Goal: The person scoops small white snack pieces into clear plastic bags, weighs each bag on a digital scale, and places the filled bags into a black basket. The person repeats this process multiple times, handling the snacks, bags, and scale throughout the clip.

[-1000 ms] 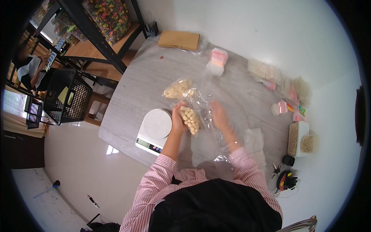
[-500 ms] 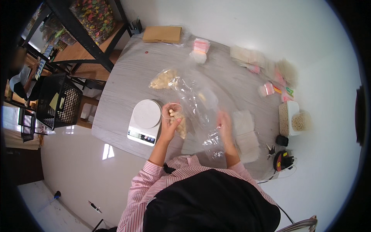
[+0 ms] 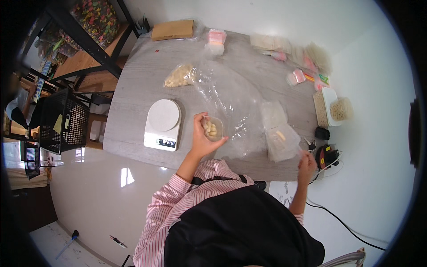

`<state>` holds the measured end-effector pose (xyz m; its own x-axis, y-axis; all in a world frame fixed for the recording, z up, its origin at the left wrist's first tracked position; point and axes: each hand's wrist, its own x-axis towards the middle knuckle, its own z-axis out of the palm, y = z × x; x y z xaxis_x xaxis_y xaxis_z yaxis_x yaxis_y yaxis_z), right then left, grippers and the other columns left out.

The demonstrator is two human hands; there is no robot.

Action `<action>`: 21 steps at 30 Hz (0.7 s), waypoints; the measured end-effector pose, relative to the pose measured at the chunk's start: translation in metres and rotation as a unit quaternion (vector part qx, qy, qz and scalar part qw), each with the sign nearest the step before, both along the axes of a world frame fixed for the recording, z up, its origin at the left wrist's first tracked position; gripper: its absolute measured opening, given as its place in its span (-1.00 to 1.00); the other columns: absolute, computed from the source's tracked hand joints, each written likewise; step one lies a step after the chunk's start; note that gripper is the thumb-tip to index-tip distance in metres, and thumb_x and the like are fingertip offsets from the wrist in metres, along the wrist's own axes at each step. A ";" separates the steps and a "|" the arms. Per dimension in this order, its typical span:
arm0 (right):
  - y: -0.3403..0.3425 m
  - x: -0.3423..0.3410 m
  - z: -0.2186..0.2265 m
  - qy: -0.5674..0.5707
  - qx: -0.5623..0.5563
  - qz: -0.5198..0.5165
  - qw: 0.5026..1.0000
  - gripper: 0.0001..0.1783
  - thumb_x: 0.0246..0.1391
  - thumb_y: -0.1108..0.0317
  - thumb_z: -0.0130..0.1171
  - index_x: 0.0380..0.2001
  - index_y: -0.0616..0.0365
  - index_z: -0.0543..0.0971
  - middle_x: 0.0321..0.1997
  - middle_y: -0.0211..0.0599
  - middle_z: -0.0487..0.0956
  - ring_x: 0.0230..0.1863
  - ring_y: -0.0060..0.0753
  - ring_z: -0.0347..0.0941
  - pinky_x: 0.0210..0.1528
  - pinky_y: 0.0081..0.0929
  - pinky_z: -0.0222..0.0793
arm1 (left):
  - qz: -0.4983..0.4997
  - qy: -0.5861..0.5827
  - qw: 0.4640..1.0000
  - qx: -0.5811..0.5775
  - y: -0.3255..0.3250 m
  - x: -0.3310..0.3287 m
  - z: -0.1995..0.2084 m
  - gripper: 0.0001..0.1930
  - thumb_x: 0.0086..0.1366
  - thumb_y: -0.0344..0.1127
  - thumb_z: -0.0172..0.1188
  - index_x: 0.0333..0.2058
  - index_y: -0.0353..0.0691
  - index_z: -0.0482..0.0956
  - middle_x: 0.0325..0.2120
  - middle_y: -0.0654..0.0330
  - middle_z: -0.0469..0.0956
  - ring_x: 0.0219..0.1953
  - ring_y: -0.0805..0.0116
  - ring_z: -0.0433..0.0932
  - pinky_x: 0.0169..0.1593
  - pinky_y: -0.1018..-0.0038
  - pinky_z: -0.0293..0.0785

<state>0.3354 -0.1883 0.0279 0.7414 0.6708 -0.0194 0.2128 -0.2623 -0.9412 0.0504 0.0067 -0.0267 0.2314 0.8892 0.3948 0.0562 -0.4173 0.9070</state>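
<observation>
My left hand (image 3: 204, 143) is wrapped round a small clear plastic cup (image 3: 221, 124), thumb on its near side. Several pale, finger-shaped snack pieces (image 3: 211, 129) lie in the cup. Farther right, my right hand (image 3: 307, 166) is closed and slightly blurred, pinching the edge of a small clear plastic bag (image 3: 291, 139). One pale stick-like piece (image 3: 280, 135) shows in that bag. Beyond my left hand a large clear bag (image 3: 235, 95) spreads over the table, with a heap of pale pieces (image 3: 179, 75) at its far left end.
A white kitchen scale (image 3: 163, 116) stands left of my left hand. Small plastic bags (image 3: 272, 115) lie in a stack at right. Tubs (image 3: 330, 106), a black-and-red device (image 3: 327, 155) and its cable line the right edge. Brown envelopes (image 3: 172, 30) lie at the back; a black basket (image 3: 64, 122) stands left.
My right hand has moved right and toward me, carrying the small clear bag away from the large one. My left hand has shifted slightly right and turned, so the cup's inside now shows.
</observation>
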 end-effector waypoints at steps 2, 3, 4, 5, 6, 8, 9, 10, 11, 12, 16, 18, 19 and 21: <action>0.000 0.002 0.028 -0.022 0.005 0.022 1.000 -0.82 0.07 0.36 -0.04 -0.38 0.19 0.54 -0.66 -0.66 0.27 -0.64 -0.83 0.08 -0.62 -0.76 -0.06 | -0.004 0.001 1.000 0.003 -0.001 0.002 -0.004 -0.12 -0.32 -0.32 0.45 -0.02 -0.30 0.07 -0.15 0.09 0.14 -0.07 0.29 0.21 0.04 0.43 0.17; 0.005 -0.001 0.038 -0.022 0.011 0.032 0.999 -0.81 0.06 0.37 -0.04 -0.38 0.20 0.54 -0.65 -0.65 0.28 -0.63 -0.83 0.09 -0.61 -0.76 -0.05 | -0.012 -0.007 1.000 -0.007 -0.001 0.002 -0.006 -0.11 -0.32 -0.30 0.44 -0.02 -0.31 0.07 -0.15 0.09 0.13 -0.07 0.28 0.21 0.03 0.41 0.17; 0.011 -0.007 0.043 -0.028 0.018 0.051 0.998 -0.81 0.05 0.39 -0.04 -0.37 0.22 0.54 -0.63 -0.63 0.31 -0.61 -0.81 0.12 -0.58 -0.76 -0.01 | -0.014 -0.008 1.000 -0.012 -0.002 0.003 -0.008 -0.11 -0.32 -0.27 0.44 -0.01 -0.31 0.06 -0.14 0.08 0.13 -0.07 0.27 0.21 0.03 0.40 0.17; 0.017 -0.015 0.048 -0.035 0.026 0.072 0.996 -0.81 0.04 0.41 -0.04 -0.36 0.24 0.54 -0.61 -0.60 0.34 -0.59 -0.79 0.16 -0.55 -0.77 0.02 | -0.017 -0.009 1.000 -0.016 -0.002 0.003 -0.010 -0.10 -0.32 -0.25 0.44 -0.01 -0.32 0.06 -0.14 0.08 0.13 -0.07 0.26 0.21 0.03 0.38 0.16; 0.024 -0.024 0.052 -0.043 0.034 0.092 0.994 -0.81 0.03 0.43 -0.04 -0.35 0.26 0.53 -0.59 -0.58 0.37 -0.57 -0.78 0.19 -0.52 -0.77 0.06 | -0.018 -0.003 1.000 -0.015 -0.002 0.003 -0.012 -0.11 -0.32 -0.26 0.44 -0.02 -0.32 0.06 -0.14 0.08 0.13 -0.08 0.26 0.21 0.03 0.39 0.17; 0.041 -0.048 0.055 -0.036 0.029 0.126 0.991 -0.80 0.00 0.46 -0.05 -0.34 0.28 0.53 -0.53 -0.50 0.44 -0.53 -0.74 0.24 -0.44 -0.77 0.12 | -0.014 0.010 1.000 -0.005 -0.002 0.004 -0.014 -0.12 -0.31 -0.28 0.44 -0.02 -0.32 0.07 -0.15 0.08 0.13 -0.08 0.27 0.22 0.03 0.39 0.18; 0.050 -0.061 0.056 -0.027 0.024 0.139 0.990 -0.79 -0.02 0.47 -0.05 -0.33 0.28 0.52 -0.51 -0.45 0.47 -0.50 -0.72 0.27 -0.40 -0.76 0.14 | -0.021 0.002 1.000 -0.014 -0.003 0.004 -0.014 -0.12 -0.31 -0.30 0.43 -0.02 -0.32 0.07 -0.15 0.08 0.13 -0.08 0.27 0.22 0.02 0.39 0.18; 0.059 -0.073 0.059 -0.056 0.007 0.167 0.984 -0.80 -0.05 0.47 -0.03 -0.33 0.28 0.52 -0.47 -0.38 0.50 -0.50 -0.65 0.32 -0.41 -0.74 0.19 | -0.024 -0.005 1.000 -0.012 -0.003 0.004 -0.014 -0.13 -0.31 -0.31 0.43 -0.03 -0.32 0.07 -0.15 0.08 0.14 -0.09 0.27 0.22 0.02 0.40 0.19; 0.066 -0.085 0.062 -0.080 -0.013 0.189 0.979 -0.79 -0.07 0.48 0.00 -0.32 0.27 0.51 -0.43 -0.30 0.53 -0.51 -0.59 0.36 -0.41 -0.72 0.24 | -0.023 -0.005 1.000 -0.008 -0.004 0.005 -0.014 -0.14 -0.31 -0.32 0.43 -0.03 -0.32 0.07 -0.15 0.08 0.14 -0.09 0.28 0.22 0.01 0.40 0.20; 0.072 -0.098 0.065 -0.123 0.001 0.211 0.970 -0.79 -0.11 0.48 0.03 -0.33 0.26 0.52 -0.45 -0.28 0.52 -0.54 -0.54 0.37 -0.46 -0.69 0.24 | -0.026 -0.013 0.999 -0.017 -0.004 0.005 -0.013 -0.13 -0.31 -0.32 0.44 -0.02 -0.31 0.08 -0.15 0.08 0.15 -0.08 0.26 0.22 0.02 0.39 0.19; 0.088 -0.124 0.080 -0.348 0.035 0.288 0.892 -0.75 -0.24 0.50 0.10 -0.35 0.19 0.53 -0.56 -0.25 0.46 -0.65 -0.35 0.35 -0.60 -0.53 0.24 | -0.022 0.009 1.000 -0.015 -0.004 0.003 -0.010 -0.13 -0.32 -0.33 0.43 -0.02 -0.31 0.08 -0.15 0.08 0.15 -0.08 0.27 0.23 0.00 0.41 0.21; 0.091 -0.126 0.083 -0.425 0.050 0.299 0.853 -0.74 -0.28 0.50 0.11 -0.36 0.17 0.53 -0.61 -0.28 0.40 -0.68 -0.30 0.32 -0.63 -0.48 0.22 | -0.024 0.013 1.000 -0.013 -0.003 0.003 -0.009 -0.13 -0.31 -0.33 0.42 -0.02 -0.32 0.06 -0.15 0.08 0.15 -0.09 0.29 0.23 -0.02 0.42 0.23; 0.091 -0.124 0.082 -0.435 0.062 0.296 0.848 -0.73 -0.29 0.51 0.10 -0.37 0.17 0.53 -0.64 -0.29 0.38 -0.69 -0.30 0.30 -0.63 -0.47 0.21 | -0.027 0.005 0.999 -0.019 -0.002 0.003 -0.009 -0.13 -0.31 -0.33 0.42 -0.02 -0.32 0.06 -0.15 0.08 0.15 -0.09 0.28 0.23 -0.02 0.42 0.24; 0.088 -0.117 0.076 -0.428 0.072 0.267 0.861 -0.73 -0.28 0.51 0.09 -0.37 0.17 0.54 -0.64 -0.31 0.37 -0.70 -0.32 0.29 -0.63 -0.46 0.20 | -0.022 0.006 1.000 -0.015 -0.002 0.003 -0.008 -0.12 -0.31 -0.32 0.43 -0.01 -0.32 0.06 -0.16 0.08 0.16 -0.08 0.28 0.24 -0.01 0.41 0.23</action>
<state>0.2184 -0.1005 0.1043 0.0291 0.8700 0.4923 0.8979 0.1936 -0.3953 0.0534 0.0046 -0.0352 0.2756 0.8890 0.3657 0.0492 -0.3930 0.9182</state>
